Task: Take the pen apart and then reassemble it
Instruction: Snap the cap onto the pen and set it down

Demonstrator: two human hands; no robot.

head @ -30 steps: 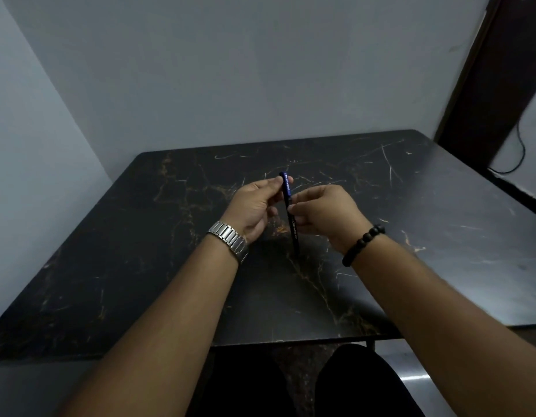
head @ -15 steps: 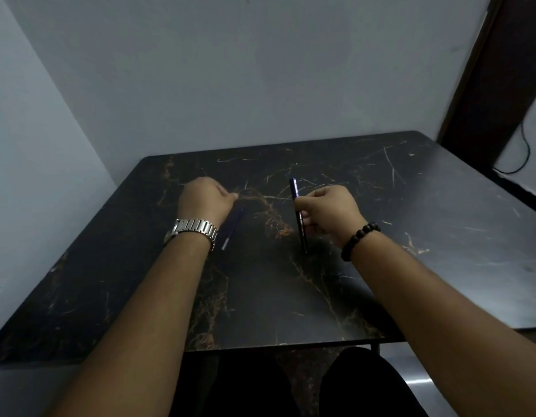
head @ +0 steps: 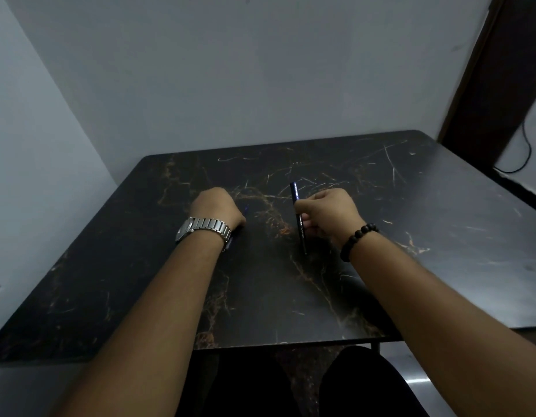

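My right hand (head: 328, 212) is closed around a dark blue pen barrel (head: 302, 234), holding it nearly upright with its lower tip close to the black marble table (head: 275, 296). About a hand's width to the left, my left hand (head: 215, 206) sits low over the table, knuckles up. Its fingers are closed on a thin blue inner part of the pen (head: 246, 208). Only a short stretch of that part shows beside the fingers, and a pale end peeks out by the wrist; the hand hides the rest.
A metal watch (head: 205, 228) is on my left wrist and a black bead bracelet (head: 358, 239) on my right. Grey walls stand close behind and left of the table. A dark door frame (head: 486, 85) and a hanging cable (head: 522, 152) are at the far right.
The hands were together on the whole pen. My left hand pulled the thin inner part out and moved left and down toward the table, while my right hand kept the barrel.
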